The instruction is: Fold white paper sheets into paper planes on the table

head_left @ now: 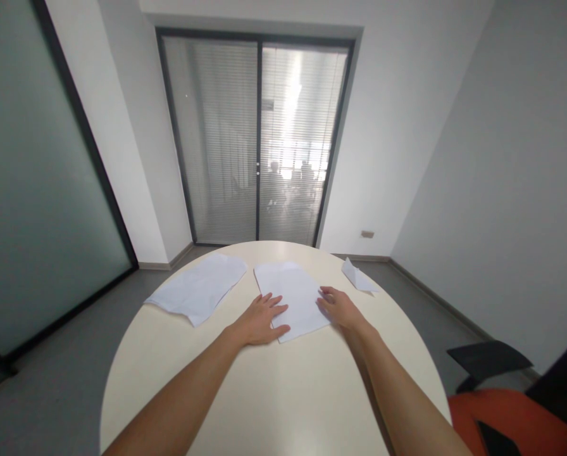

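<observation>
A sheet of white paper [297,291] lies on the round cream table in front of me, its upper right corner looking slanted. My left hand [263,318] rests flat on the paper's left edge, fingers spread. At the right edge is my right hand [341,308], its fingers slightly bent and apart, with the tips touching the sheet. No grip on the paper shows there. Another white sheet [202,285], somewhat wavy, lies to the left. To the right, a folded piece of white paper [358,277] stands partly raised near the table's edge.
The round table [283,392] fills the lower middle. An orange chair [506,418] with black armrests stands close at its right. Behind the table are a glass door with blinds [217,139] and a wall socket [367,234]. A frosted glass panel [37,158] is at the left.
</observation>
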### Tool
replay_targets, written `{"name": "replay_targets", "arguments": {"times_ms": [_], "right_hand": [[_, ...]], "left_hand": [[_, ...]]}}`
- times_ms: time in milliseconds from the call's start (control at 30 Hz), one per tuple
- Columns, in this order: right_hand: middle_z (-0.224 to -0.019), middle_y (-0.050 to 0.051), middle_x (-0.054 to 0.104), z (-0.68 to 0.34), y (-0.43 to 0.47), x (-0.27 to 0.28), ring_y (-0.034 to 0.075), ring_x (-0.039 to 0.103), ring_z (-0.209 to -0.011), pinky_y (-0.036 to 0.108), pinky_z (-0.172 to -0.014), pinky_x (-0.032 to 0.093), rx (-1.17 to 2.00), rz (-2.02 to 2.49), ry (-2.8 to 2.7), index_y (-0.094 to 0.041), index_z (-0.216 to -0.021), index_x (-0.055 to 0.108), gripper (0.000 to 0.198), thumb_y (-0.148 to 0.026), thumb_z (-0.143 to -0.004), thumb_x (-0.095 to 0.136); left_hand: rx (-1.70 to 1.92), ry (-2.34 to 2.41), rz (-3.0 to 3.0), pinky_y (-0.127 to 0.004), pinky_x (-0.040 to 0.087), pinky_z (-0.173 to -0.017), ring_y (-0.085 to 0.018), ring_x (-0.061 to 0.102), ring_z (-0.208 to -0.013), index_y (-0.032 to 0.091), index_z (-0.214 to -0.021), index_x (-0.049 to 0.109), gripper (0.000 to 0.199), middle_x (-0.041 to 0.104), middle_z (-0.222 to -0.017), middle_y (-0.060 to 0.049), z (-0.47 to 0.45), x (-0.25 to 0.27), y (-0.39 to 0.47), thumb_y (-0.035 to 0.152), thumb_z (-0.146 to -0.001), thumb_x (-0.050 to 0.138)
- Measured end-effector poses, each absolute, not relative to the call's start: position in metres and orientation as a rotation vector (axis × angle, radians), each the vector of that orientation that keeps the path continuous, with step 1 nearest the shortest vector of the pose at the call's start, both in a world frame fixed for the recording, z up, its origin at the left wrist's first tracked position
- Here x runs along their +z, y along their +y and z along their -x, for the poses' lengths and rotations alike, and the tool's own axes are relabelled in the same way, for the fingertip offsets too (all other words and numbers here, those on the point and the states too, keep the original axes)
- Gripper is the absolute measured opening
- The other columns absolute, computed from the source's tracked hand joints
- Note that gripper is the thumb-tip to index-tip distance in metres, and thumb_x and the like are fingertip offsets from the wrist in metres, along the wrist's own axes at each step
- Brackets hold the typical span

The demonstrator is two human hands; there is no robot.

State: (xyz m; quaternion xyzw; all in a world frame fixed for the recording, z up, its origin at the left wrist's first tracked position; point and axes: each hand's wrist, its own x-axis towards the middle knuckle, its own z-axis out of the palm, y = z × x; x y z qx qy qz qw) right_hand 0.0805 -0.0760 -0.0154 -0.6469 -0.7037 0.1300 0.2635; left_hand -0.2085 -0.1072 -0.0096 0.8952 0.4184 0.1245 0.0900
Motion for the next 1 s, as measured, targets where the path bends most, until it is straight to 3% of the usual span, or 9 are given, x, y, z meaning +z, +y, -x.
{"name": "replay_targets", "arguments": {"times_ms": [133,333,600,833,1000], "right_hand": [[-0.126,0.014,0.066,-0.077,-0.078,-0.007,0.025,0.064,-0.112,0.035,-0.096,0.047,0.332,1.849,-1.794,-0.016,-0.125,0.063,0.041,-0.033,-0.088,0.057],[-0.112,0.020,0.069,-0.068,-0.092,0.016,0.036,0.065,-0.104,0.047,-0.084,0.050,0.218,2.418,-1.590,-0.015,-0.109,0.067,0.052,-0.059,-0.087,0.050],[-0.108,0.017,0.071,-0.063,-0.096,0.022,0.034,0.067,-0.101,0.043,-0.082,0.050,0.332,2.411,-1.578,-0.019,-0.097,0.070,0.048,-0.062,-0.082,0.056],[-0.112,0.017,0.068,-0.064,-0.095,0.016,0.032,0.066,-0.100,0.039,-0.078,0.049,0.271,2.387,-1.650,-0.017,-0.093,0.069,0.042,-0.056,-0.080,0.058],[-0.103,0.014,0.070,-0.061,-0.090,0.009,0.026,0.066,-0.094,0.032,-0.074,0.046,0.289,2.221,-1.682,-0.018,-0.094,0.065,0.024,-0.038,-0.084,0.056]], "left_hand": [[0.354,1.247,-2.660,-0.053,0.019,-0.119,-0.035,0.028,-0.146,0.027,-0.145,0.047,0.067,0.035,-0.158,-0.008,0.208,-0.011,-0.106,0.065,-0.089,0.047],[0.381,1.385,-2.592,-0.055,0.018,-0.119,-0.038,0.025,-0.147,0.023,-0.145,0.047,0.071,0.034,-0.158,-0.010,0.207,-0.020,-0.100,0.067,-0.091,0.041],[0.388,1.372,-2.595,-0.052,0.018,-0.119,-0.036,0.022,-0.148,0.024,-0.147,0.045,0.073,0.032,-0.159,-0.009,0.206,-0.022,-0.100,0.071,-0.091,0.036],[0.356,1.365,-2.643,-0.051,0.017,-0.120,-0.035,0.025,-0.147,0.025,-0.147,0.044,0.074,0.032,-0.159,-0.009,0.205,-0.019,-0.102,0.071,-0.090,0.037],[0.341,1.339,-2.621,-0.053,0.015,-0.120,-0.035,0.021,-0.148,0.028,-0.149,0.040,0.074,0.029,-0.161,-0.007,0.205,-0.019,-0.102,0.072,-0.090,0.036]]}}
